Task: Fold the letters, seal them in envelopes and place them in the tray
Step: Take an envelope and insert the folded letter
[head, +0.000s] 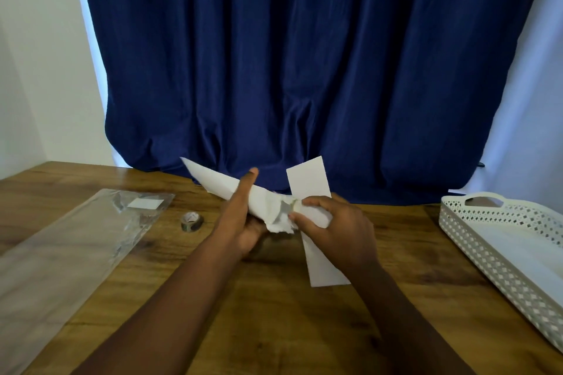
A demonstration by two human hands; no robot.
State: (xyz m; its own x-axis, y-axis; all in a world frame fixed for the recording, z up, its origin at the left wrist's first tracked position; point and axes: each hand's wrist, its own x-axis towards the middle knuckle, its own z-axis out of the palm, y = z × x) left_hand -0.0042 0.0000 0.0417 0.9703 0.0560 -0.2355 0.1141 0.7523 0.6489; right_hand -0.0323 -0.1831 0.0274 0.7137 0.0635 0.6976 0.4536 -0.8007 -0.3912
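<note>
Hands meet above a wooden table (274,298). Left hand (243,216) clasps a crumpled white envelope (225,187); right hand (338,225) pinches a folded letter (309,181) at its middle. Both look light, floppy, easily creased; edges seem safest to hold. White tray (475,248) sits right.

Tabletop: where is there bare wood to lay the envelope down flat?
Bare wood lies between the right hand and the white tray, and along the near edge between the forearms. The left side is crowded: the clear plastic sleeve and tape roll beside the left hand.
</note>
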